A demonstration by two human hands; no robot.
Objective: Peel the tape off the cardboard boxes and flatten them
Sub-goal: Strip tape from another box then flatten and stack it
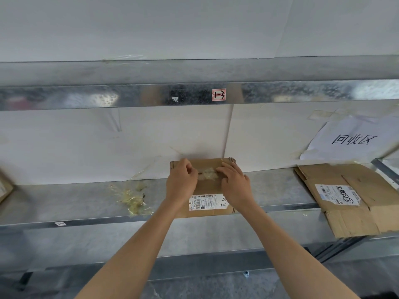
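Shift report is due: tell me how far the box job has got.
Done: one flattened box lies on the shelf, right; peeled tape scraps, left. In hand: the left hand and right hand pick at the tape strip on the middle box. Left: flattening it, plus a partly seen box at the left edge.
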